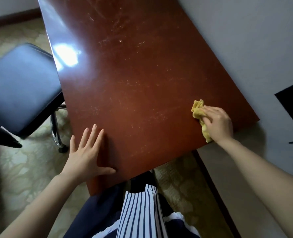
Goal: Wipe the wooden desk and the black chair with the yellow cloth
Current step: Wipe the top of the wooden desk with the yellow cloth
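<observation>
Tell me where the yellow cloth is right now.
In the head view, the cloth lies bunched under the right hand, on the desk near its near right corner.

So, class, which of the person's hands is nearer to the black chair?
Left. The left hand rests flat on the corner of the wooden desk beside the black chair; the right hand holds the yellow cloth at the opposite edge, farther away.

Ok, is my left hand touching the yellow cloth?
Apart. The head view shows the left hand flat on the wooden desk, with bare wood between it and the yellow cloth under the right hand.
</observation>
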### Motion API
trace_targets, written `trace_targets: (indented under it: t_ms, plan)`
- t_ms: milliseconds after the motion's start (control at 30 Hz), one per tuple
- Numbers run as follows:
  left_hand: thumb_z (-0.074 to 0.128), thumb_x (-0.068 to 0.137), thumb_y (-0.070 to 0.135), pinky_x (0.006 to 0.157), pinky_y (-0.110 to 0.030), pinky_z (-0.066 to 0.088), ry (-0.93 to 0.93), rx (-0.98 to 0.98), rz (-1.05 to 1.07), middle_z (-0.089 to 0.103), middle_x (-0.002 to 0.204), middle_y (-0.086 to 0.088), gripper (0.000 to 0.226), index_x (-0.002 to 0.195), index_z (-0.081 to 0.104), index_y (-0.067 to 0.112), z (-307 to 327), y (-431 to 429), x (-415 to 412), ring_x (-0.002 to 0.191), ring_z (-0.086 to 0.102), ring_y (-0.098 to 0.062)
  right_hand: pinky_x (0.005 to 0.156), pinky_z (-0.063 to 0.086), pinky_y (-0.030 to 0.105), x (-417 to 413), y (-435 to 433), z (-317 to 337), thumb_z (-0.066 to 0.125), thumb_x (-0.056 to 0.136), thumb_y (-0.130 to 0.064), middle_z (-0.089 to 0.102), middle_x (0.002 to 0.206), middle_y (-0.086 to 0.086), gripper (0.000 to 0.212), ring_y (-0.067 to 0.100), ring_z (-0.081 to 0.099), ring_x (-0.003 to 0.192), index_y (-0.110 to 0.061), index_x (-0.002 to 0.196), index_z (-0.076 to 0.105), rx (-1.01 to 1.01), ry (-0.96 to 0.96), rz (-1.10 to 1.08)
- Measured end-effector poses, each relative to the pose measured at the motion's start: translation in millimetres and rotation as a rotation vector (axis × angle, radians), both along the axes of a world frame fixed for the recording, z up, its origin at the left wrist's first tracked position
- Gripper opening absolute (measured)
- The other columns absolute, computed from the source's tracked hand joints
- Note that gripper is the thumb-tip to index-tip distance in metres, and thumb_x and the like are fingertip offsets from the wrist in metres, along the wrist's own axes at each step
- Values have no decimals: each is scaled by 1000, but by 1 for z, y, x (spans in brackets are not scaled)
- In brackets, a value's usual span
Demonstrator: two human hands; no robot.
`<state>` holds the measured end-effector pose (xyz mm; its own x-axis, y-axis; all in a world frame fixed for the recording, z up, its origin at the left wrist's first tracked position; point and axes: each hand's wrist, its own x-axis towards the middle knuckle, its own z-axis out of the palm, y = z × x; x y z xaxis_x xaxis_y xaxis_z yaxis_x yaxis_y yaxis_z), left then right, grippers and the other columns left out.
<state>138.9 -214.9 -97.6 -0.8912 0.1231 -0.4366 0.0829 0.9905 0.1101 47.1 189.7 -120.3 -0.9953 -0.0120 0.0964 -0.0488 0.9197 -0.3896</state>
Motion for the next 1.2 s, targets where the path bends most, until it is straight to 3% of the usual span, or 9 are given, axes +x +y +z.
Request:
trace_targets:
  t_ms: [100,233,567,833,967,1200]
  plan:
    - [60,47,85,114,-57,-4,-35,-11,74,-25,153,0,142,151,-9,18,2,-5,9,143,-19,-23,103,34,34,-27,-21,3,60,89,-5,58,131,10,35,25,48,124,-8,124,62,-99,-35,-249]
    - [63,53,82,114,-57,-4,-100,-52,68,-20,158,-7,138,150,-14,21,2,-11,24,146,-14,-26,109,25,33,-34,-64,-5,57,91,-5,49,140,11,38,26,39,131,-7,129,56,-175,-43,-331]
    - [65,60,76,114,-57,0,-158,-124,-71,-25,156,-11,136,148,-23,19,3,-20,33,145,-18,-29,104,22,24,65,-148,-18,64,86,-5,53,136,10,41,26,43,128,-11,126,60,-175,-62,-70]
    - [62,63,78,114,-56,2,-118,-115,-123,-25,156,-12,134,148,-23,19,0,-27,35,145,-17,-30,105,32,35,137,-208,-12,65,86,-12,53,137,5,45,25,45,127,-18,130,57,-120,-131,-24]
    - [60,63,79,114,-57,2,-110,-78,-137,-26,155,-12,133,148,-23,20,-3,-30,37,145,-19,-31,98,43,39,170,-224,-10,76,73,-3,62,126,3,53,24,55,115,-17,122,64,-110,-93,93]
    - [60,67,75,113,-59,-1,-55,-36,-143,-23,157,-8,127,149,-21,21,-5,-34,43,145,-18,-29,100,40,34,178,-218,-9,80,63,7,65,120,3,62,19,58,112,-16,119,66,-89,-48,334]
